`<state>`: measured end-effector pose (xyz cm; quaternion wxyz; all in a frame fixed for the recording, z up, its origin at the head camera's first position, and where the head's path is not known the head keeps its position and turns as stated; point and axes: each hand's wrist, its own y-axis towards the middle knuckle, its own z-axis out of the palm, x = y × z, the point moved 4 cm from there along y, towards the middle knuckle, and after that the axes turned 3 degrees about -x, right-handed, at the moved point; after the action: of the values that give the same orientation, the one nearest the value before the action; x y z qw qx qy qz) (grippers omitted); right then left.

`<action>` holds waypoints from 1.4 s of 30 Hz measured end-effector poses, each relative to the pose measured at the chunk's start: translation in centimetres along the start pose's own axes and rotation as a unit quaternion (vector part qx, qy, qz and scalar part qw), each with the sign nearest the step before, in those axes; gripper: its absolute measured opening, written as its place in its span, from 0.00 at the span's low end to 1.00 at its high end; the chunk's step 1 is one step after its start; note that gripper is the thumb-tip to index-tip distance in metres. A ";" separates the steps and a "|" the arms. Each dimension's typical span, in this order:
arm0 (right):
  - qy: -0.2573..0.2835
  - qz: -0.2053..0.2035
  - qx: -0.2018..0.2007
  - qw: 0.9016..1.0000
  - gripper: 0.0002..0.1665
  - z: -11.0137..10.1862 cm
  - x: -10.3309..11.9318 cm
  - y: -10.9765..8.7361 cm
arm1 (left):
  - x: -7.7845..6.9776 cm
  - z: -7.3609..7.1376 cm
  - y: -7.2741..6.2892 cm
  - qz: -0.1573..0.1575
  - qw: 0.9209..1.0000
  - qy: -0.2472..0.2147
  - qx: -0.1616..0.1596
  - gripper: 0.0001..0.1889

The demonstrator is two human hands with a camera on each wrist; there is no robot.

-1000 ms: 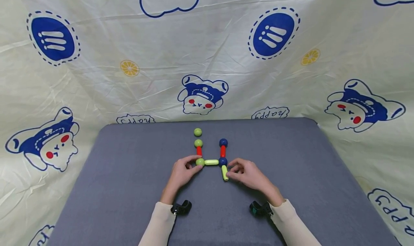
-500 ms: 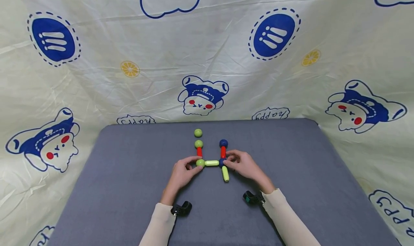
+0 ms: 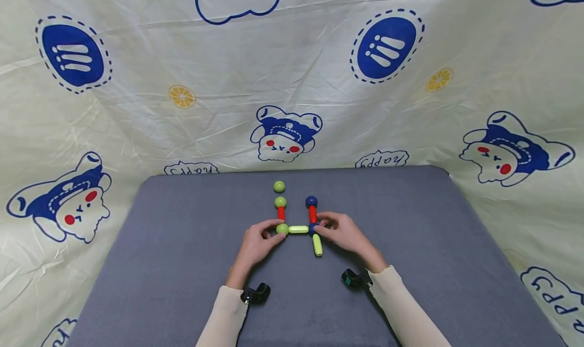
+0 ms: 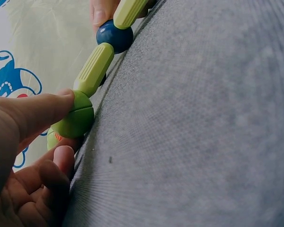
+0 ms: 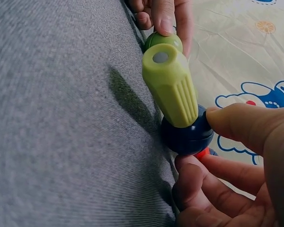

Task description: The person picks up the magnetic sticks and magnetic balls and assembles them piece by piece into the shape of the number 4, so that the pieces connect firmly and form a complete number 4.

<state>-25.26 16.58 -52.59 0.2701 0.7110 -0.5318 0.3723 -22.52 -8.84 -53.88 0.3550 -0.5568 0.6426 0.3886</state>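
Note:
My left hand [image 3: 257, 241] pinches a green ball [image 4: 78, 116] between thumb and fingers at the near left corner of a ball-and-stick piece. On the other side, my right hand [image 3: 344, 233] grips the near blue ball [image 5: 184, 137]. A yellow-green stick [image 3: 299, 229] joins these two balls. From the blue ball another yellow-green stick [image 5: 173, 87] points toward me, its free end showing a grey disc in the right wrist view. Red sticks [image 3: 281, 214] run back from both held balls, ending in a green ball [image 3: 280, 202] and a blue ball [image 3: 311, 201].
A loose green ball [image 3: 279, 186] lies behind the piece, close to the far edge of the grey cloth-covered table [image 3: 196, 266]. Beyond that edge hangs a pale printed curtain [image 3: 219, 73].
My right hand has shifted from the front yellow-green stick to the near blue ball. The far blue ball and its red stick have swung slightly left. My left hand has stayed put.

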 end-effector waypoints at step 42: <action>-0.004 0.010 0.000 1.000 0.27 -0.1 -0.1 -0.2 | 0.3 -4.0 8.7 0.055 0.993 0.100 0.016 0.15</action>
<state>-25.17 16.82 -52.61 0.2645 0.7074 -0.5397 0.3719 -31.29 -11.83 -51.48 0.2758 -0.5506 0.7111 0.3393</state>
